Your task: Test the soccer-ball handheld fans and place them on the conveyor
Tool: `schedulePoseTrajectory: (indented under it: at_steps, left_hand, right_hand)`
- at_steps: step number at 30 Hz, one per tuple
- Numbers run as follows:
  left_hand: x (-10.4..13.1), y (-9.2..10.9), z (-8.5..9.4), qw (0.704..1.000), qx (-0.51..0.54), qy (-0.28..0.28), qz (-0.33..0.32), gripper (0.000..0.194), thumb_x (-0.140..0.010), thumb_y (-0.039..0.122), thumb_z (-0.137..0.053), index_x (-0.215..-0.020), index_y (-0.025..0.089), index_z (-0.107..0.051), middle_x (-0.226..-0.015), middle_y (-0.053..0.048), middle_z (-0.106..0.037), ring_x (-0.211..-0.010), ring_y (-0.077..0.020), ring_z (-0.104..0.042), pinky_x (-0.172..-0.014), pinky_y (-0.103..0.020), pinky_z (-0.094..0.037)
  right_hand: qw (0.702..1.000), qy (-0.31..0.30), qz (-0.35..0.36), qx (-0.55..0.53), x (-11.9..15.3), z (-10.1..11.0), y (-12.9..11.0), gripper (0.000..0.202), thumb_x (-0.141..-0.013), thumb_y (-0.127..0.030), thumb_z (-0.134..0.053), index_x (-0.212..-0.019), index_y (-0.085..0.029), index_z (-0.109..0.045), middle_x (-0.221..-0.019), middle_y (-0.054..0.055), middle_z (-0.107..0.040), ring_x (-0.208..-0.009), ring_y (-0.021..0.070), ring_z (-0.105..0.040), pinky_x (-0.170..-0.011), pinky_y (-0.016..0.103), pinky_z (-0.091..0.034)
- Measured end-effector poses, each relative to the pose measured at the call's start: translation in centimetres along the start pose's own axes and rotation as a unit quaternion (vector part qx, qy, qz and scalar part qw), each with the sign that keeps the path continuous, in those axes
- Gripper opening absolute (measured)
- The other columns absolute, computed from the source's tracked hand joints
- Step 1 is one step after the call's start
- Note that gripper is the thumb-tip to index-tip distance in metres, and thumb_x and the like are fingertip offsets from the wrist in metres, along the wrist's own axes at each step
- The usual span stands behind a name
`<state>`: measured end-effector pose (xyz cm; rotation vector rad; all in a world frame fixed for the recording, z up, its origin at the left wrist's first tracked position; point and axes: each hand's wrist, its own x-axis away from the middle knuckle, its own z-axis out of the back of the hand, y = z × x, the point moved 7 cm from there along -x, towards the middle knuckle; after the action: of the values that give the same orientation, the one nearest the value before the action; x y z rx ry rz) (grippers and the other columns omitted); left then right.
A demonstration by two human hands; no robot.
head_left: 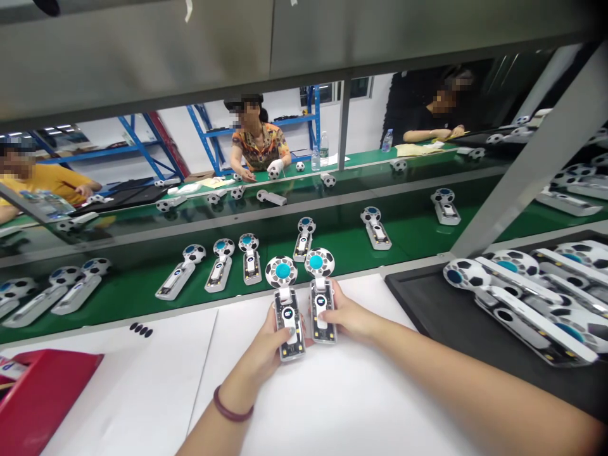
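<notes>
My left hand (pixel 273 342) is closed round the body of a handheld fan (pixel 283 272), its thumb lying on the white front strip. This fan has a round football-patterned head with a blue centre, a see-through body and a small lit round display. In my right hand (pixel 339 313) is a matching handheld fan (pixel 320 261), gripped by its body with the thumb on the front, its display lit too. Both fans are held upright side by side, heads pointing away from me, above the white work surface (pixel 304 411). The backs of both fans are hidden.
Several similar fans (pixel 251 259) lie along the green conveyor belt (pixel 327 253) ahead. At right, a black tray (pixel 427 304) holds more fans. Small black ovals (pixel 141 330) and a red bin (pixel 47 392) are at left. A metal post (pixel 522 152) slants at right. Co-workers sit opposite.
</notes>
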<state>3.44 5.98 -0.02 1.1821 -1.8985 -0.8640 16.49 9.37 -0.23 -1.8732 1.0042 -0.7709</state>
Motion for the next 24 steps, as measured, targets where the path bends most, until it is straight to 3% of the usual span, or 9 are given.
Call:
schedulePoseTrajectory:
  at_steps: [5, 12, 17, 24]
  left_hand:
    - [-0.1, 0.0, -0.1, 1.0, -0.006, 0.0, 0.004, 0.057, -0.062, 0.021, -0.074, -0.109, 0.024, -0.041, -0.088, -0.004, -0.059, -0.078, -0.0205, -0.058, -0.079, -0.049, -0.049]
    - [0.0, 0.2, -0.5, 1.0, 0.001, 0.003, 0.003, 0.076, -0.06, 0.021, -0.076, -0.12, 0.025, -0.03, -0.092, -0.006, -0.059, -0.075, -0.0204, -0.058, -0.078, -0.051, -0.048]
    - [0.1, 0.3, -0.6, 1.0, -0.004, 0.007, 0.001, 0.075, -0.061, 0.021, -0.075, -0.12, 0.026, -0.029, -0.092, -0.005, -0.059, -0.077, -0.0202, -0.058, -0.079, -0.049, -0.049]
    - [0.9, 0.9, -1.5, 0.998, -0.007, -0.022, -0.051, 0.064, -0.063, 0.026, -0.074, -0.114, 0.027, -0.035, -0.091, -0.004, -0.056, -0.076, -0.0194, -0.057, -0.072, -0.042, -0.051]
  right_hand:
    - [1.0, 0.0, -0.005, -0.012, 0.0, -0.2, -0.1, 0.07, -0.058, -0.011, -0.063, -0.115, -0.028, -0.025, -0.084, -0.003, -0.054, -0.083, 0.0194, -0.059, -0.076, 0.039, -0.046]
    - [1.0, -0.015, -0.004, 0.001, 0.1, -0.4, -0.4, 0.067, -0.061, -0.011, -0.062, -0.114, -0.028, -0.025, -0.093, 0.0, -0.055, -0.092, 0.022, -0.06, -0.078, 0.04, -0.047]
    - [1.0, -0.01, -0.007, 0.018, 0.1, -0.4, -0.3, 0.069, -0.061, -0.014, -0.065, -0.115, -0.029, -0.024, -0.089, -0.001, -0.055, -0.088, 0.0219, -0.06, -0.076, 0.04, -0.048]
    - [0.999, -0.028, 0.038, 0.01, 1.6, -1.4, -3.2, 0.067, -0.063, -0.017, -0.068, -0.113, -0.028, -0.025, -0.089, -0.001, -0.054, -0.083, 0.0176, -0.058, -0.075, 0.036, -0.046]
